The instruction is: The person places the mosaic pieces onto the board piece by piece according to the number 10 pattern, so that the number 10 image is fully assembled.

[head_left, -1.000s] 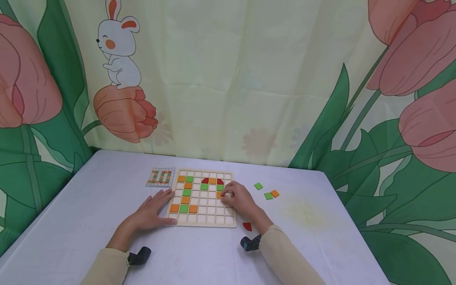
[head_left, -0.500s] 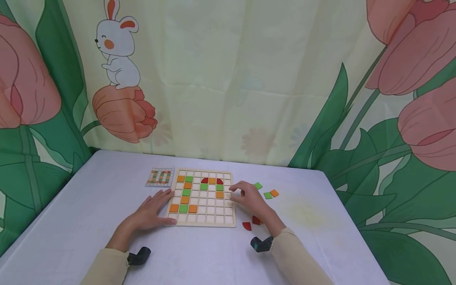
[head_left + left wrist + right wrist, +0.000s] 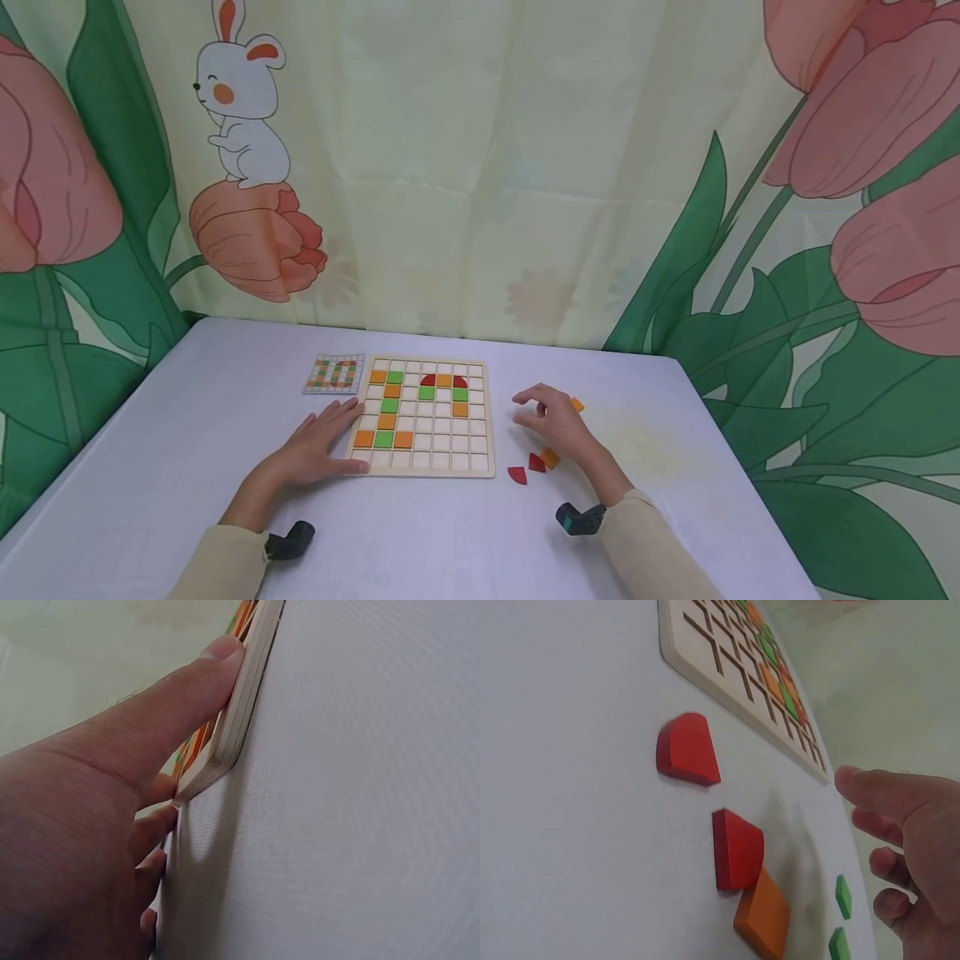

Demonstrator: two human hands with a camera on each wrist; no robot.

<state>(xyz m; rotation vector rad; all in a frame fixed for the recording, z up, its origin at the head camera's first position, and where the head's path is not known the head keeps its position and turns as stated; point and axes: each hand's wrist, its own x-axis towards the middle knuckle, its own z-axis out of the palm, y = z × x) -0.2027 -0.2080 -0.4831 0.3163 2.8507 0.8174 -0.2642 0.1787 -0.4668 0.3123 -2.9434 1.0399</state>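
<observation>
A wooden grid board (image 3: 438,461) lies on the white table, with orange squares (image 3: 363,439), green squares (image 3: 384,439) and two red quarter-circle pieces (image 3: 459,382) set in its cells. My left hand (image 3: 318,446) rests against the board's left side; in the left wrist view its thumb (image 3: 202,686) lies on the board's edge. Right of the board hovers my right hand (image 3: 558,421), thumb and forefinger apart, holding nothing. Two loose green tiles (image 3: 843,896) show beyond it in the right wrist view; the hand hides them from the head view.
Two loose red quarter-circles (image 3: 517,475) and an orange tile (image 3: 550,457) lie below the right hand. Another orange tile (image 3: 577,404) peeks out behind it. A printed pattern card (image 3: 333,374) lies left of the board. A patterned curtain (image 3: 450,208) hangs behind the table.
My right hand has let go of the orange square in the board's right part and moved right, off the board, to the loose green tiles. The left hand has stayed put.
</observation>
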